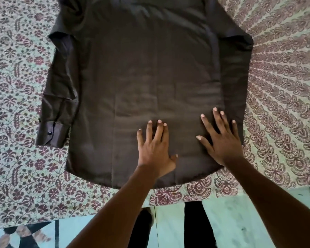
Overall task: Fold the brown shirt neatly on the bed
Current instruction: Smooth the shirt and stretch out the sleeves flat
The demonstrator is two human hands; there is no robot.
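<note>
Open bedspread (284,86) flanking the shirt (141,77).

Soft, even daylight; my fingers (216,115) cast faint shadows on the dim brown shirt (147,72). Edges bow outward; slightly soft overall.

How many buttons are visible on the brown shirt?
1: a dark round button on the cuff of the brown cotton shirt's left-side sleeve. Others may be hidden underneath.

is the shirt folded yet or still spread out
Mostly spread: the shirt lies flat on the bed, one sleeve out at its side, both hands pressing it.
</note>
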